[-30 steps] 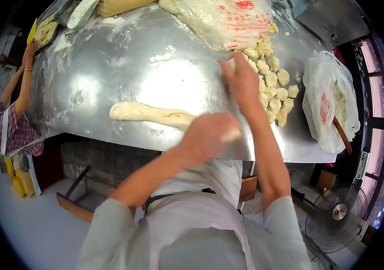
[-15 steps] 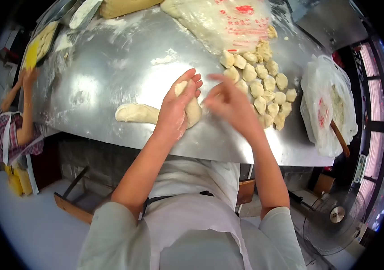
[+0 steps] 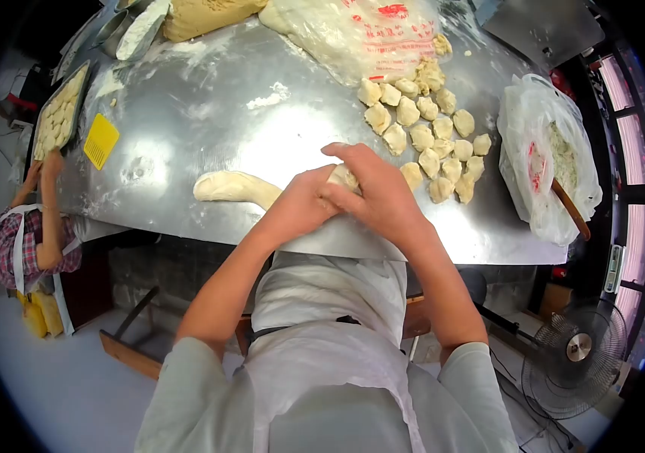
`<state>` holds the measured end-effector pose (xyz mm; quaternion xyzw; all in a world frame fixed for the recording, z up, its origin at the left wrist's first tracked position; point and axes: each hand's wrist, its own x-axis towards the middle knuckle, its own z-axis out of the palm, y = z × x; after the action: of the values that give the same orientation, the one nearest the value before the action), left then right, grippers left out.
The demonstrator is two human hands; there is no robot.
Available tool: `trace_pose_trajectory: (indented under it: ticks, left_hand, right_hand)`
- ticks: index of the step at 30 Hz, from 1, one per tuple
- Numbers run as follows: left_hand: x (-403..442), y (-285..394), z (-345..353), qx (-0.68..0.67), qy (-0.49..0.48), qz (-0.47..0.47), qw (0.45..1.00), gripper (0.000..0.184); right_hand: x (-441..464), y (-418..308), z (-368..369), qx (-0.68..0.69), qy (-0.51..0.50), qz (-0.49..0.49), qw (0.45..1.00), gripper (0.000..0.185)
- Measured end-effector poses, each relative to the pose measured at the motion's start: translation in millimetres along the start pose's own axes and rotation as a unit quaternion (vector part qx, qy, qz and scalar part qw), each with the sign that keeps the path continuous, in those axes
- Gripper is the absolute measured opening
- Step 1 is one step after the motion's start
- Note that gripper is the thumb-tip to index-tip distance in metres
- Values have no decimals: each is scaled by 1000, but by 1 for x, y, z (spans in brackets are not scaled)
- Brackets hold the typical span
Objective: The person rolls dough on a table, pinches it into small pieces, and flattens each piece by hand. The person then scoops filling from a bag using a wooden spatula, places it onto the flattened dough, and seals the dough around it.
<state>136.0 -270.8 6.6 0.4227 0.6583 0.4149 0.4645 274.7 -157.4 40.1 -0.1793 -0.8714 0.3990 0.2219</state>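
My left hand [image 3: 303,202] is wrapped around a piece of dough [image 3: 344,177], its fingers mostly hidden by the other hand. From the right, my right hand [image 3: 378,195] closes on the same dough, thumb across the front and index finger arched over the top. Only a small pale patch of it shows between the hands. To the left, a thick dough roll [image 3: 233,186] lies on the metal table and runs behind my left wrist. Just right of my right hand lie several small dough lumps [image 3: 422,137].
A plastic-covered dough mass [image 3: 315,38] lies at the back. On the right stands a white plastic bag [image 3: 523,143] with a wooden handle [image 3: 570,210] sticking out. At the left, a co-worker's hands [image 3: 41,172] touch a dough-filled tray [image 3: 73,113] near a yellow scraper [image 3: 101,141].
My right hand has moved left onto the dough in my left hand. The co-worker has let go of the yellow scraper, which now lies on the table. My view has shifted slightly.
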Motion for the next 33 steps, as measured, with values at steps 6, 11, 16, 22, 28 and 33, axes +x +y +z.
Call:
trace_pose_trajectory:
  ticks: [6, 11, 16, 22, 28, 33]
  left_hand:
    - [12, -8, -8, 25, 28, 14, 999, 32]
    - [-16, 12, 24, 136, 84, 260, 952, 23]
    - [-3, 7, -5, -256, 162, 7, 953, 23]
    - [9, -6, -7, -428, 221, 37, 875, 37]
    - [4, -4, 10, -524, 105, 27, 845, 74]
    - [-21, 1, 11, 39, 71, 92, 992, 83]
  right_hand:
    - [25, 17, 21, -24, 44, 50, 998, 32]
    - [73, 87, 19, -162, 139, 112, 971, 32]
    - [98, 60, 10, -83, 185, 85, 976, 35]
    - [76, 64, 2, -221, 222, -58, 948, 51]
    - [8, -2, 8, 114, -96, 172, 974, 39]
    - [-10, -2, 13, 290, 11, 287, 913, 29]
